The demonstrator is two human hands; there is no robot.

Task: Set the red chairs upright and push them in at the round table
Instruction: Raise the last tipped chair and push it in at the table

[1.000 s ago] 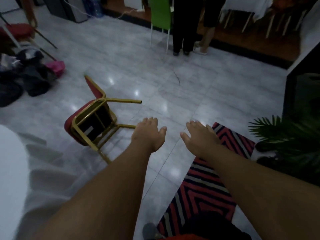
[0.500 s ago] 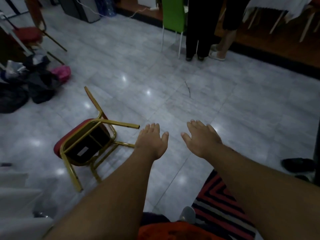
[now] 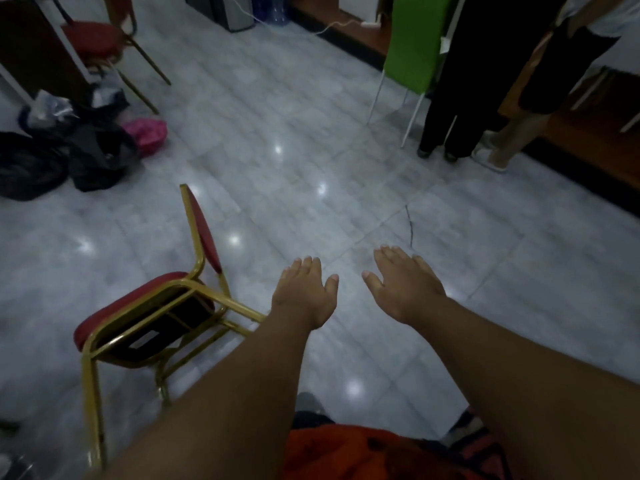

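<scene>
A red chair [image 3: 152, 317] with a gold metal frame lies tipped on the grey tiled floor at lower left, its underside and legs turned toward me and its backrest pointing away. My left hand [image 3: 306, 294] hovers just right of the chair's upper leg, fingers spread, holding nothing. My right hand [image 3: 403, 287] is stretched out beside it, also spread and holding nothing. A second red chair [image 3: 93, 38] stands at the top left. The round table is out of sight.
Dark bags [image 3: 62, 154] and a pink bag [image 3: 147, 133] lie heaped on the floor at left. A green chair [image 3: 414, 46] and two standing people [image 3: 485, 98] are at the top right. A cable [image 3: 311, 31] runs along the far floor.
The view has shifted forward and left; the tipped chair now sits lower and closer to my left arm. The striped rug has dropped almost out of view. Both hands stay outstretched and empty.
</scene>
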